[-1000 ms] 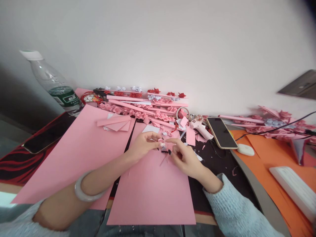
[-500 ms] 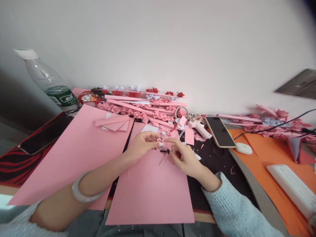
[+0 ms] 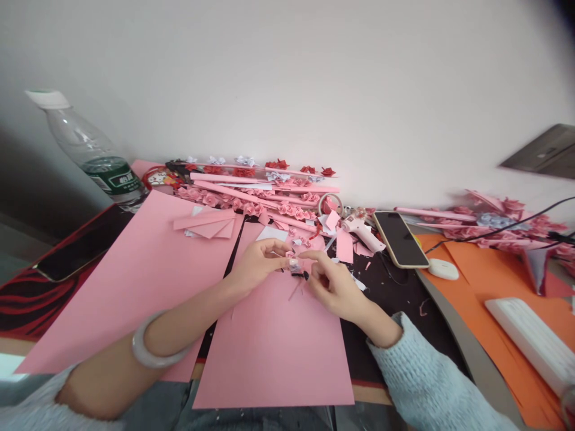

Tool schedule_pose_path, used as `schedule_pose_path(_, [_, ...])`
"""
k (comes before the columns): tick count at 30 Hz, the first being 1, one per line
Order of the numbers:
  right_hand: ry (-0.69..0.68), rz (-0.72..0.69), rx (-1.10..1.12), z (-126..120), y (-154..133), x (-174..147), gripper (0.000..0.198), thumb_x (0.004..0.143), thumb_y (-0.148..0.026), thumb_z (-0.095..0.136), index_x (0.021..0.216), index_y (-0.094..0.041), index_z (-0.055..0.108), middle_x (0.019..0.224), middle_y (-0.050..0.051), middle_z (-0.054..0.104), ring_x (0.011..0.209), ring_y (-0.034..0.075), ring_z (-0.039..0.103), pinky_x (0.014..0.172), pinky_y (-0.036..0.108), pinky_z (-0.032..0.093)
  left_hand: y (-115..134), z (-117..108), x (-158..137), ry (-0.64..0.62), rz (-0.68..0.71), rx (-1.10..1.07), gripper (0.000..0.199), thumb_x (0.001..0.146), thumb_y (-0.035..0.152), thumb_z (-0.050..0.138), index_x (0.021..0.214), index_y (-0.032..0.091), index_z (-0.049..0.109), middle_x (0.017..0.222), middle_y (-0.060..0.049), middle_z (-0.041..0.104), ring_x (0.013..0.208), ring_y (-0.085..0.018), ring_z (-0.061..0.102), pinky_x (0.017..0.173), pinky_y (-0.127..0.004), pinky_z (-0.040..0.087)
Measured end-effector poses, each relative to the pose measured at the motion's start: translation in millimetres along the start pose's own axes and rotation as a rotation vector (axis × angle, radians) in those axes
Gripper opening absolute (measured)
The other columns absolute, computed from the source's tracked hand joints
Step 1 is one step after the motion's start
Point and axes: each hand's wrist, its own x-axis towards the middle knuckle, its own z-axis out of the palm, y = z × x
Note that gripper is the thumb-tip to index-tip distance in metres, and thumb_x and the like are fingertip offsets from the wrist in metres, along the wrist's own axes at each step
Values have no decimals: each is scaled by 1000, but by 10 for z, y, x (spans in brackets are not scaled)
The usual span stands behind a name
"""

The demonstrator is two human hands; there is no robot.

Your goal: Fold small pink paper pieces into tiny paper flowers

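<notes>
Above the pink paper sheet [image 3: 278, 353], my left hand [image 3: 258, 263] pinches a small folded piece of pink paper [image 3: 306, 264] between thumb and fingers. From the other side my right hand [image 3: 335, 286] has its index finger and thumb at the same piece, its other fingers curled in. Its exact shape is partly hidden by the fingertips. Just behind the hands lie small pink and white paper flowers [image 3: 297, 242] and a white paper piece [image 3: 273, 233].
Paper-flower stems [image 3: 251, 194] line the wall. A pink glue gun [image 3: 363, 232], a phone [image 3: 401, 239] and a white earbud case [image 3: 444, 269] lie right of the hands. A plastic bottle [image 3: 105, 155] stands at left; orange sheets [image 3: 476, 287] and a white power strip [image 3: 532, 338] lie far right.
</notes>
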Motion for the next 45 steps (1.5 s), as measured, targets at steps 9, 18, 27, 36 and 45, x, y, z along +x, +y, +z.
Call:
schedule_pose_path(9, [5, -6, 1, 7, 9, -1, 40, 78, -5, 41, 117, -16, 41, 56, -9, 33, 47, 8, 36, 50, 20, 27, -18, -16, 8, -11, 16, 4, 25, 62, 28, 74, 80, 15, 62, 75, 0, 63, 64, -11, 58, 66, -27, 47])
schedule_pose_path(18, [-3, -12, 1, -1, 1, -1, 40, 78, -5, 41, 116, -17, 41, 56, -9, 33, 47, 8, 35, 49, 20, 27, -17, -11, 12, -7, 12, -7, 25, 62, 26, 74, 80, 14, 62, 76, -1, 63, 64, -11, 58, 66, -26, 48])
schedule_pose_path(27, [7, -18, 5, 6, 5, -1, 39, 78, -5, 41, 115, -17, 42, 55, -9, 33, 47, 9, 35, 49, 20, 27, -1, -4, 5, 5, 4, 6, 25, 61, 27, 74, 79, 15, 62, 73, 0, 63, 62, -11, 58, 66, -28, 47])
schedule_pose_path(36, [-4, -9, -3, -1, -1, 1, 41, 77, -5, 41, 116, -17, 41, 56, -9, 34, 47, 9, 35, 50, 20, 28, -12, -7, 7, -5, 16, 7, 24, 62, 28, 74, 79, 15, 62, 76, -1, 63, 64, -11, 58, 66, -27, 47])
schedule_pose_path(45, [-10, -4, -2, -2, 1, 1, 41, 78, -6, 42, 117, -18, 41, 55, -9, 33, 47, 9, 36, 50, 20, 28, -22, -14, 7, 0, 16, -4, 26, 61, 27, 74, 81, 15, 62, 75, 0, 63, 64, -11, 57, 66, -27, 47])
